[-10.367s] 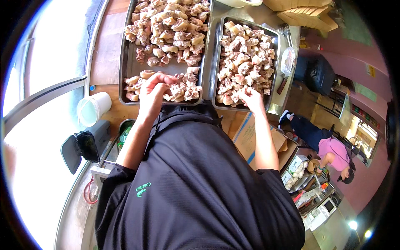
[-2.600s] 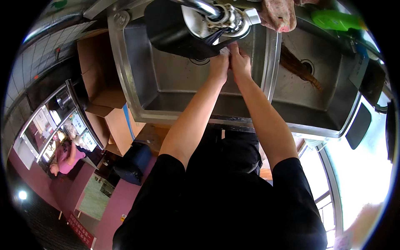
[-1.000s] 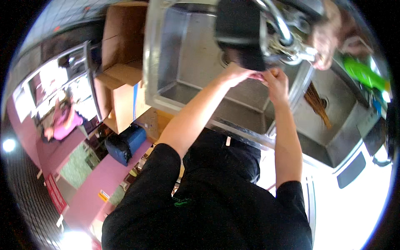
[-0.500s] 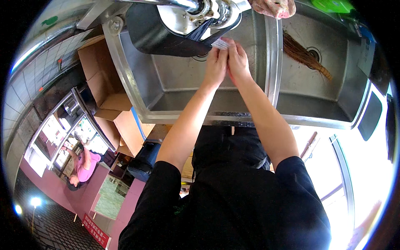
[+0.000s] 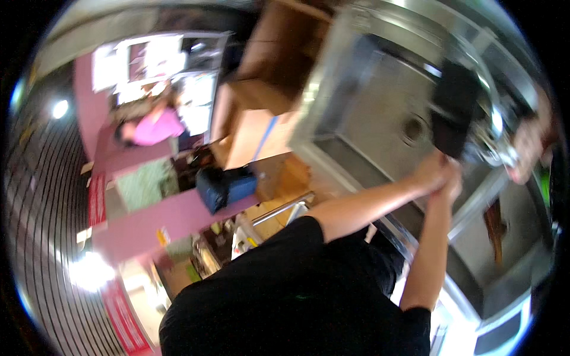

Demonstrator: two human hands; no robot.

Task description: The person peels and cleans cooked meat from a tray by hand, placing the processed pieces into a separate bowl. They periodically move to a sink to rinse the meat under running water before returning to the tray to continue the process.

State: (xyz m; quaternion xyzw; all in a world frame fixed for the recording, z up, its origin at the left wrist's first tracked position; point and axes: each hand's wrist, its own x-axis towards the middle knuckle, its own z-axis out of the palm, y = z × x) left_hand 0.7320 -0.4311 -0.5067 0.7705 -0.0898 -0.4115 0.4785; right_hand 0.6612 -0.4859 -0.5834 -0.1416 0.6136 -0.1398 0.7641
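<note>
Just left of centre stands an open brown cardboard box (image 5: 259, 133); right of it, a rectangular stainless-steel sink (image 5: 371, 98). Over it my bare left hand (image 5: 432, 173) meets my bare right hand (image 5: 453, 180), directly below a boxy black object (image 5: 455, 110); blur hides how far they're open or whether they hold anything. Raising them carelessly could knock that object, I judge.

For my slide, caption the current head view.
Left hand and right hand together over a steel sink, beside a black object, with a brush in the other basin.
</note>
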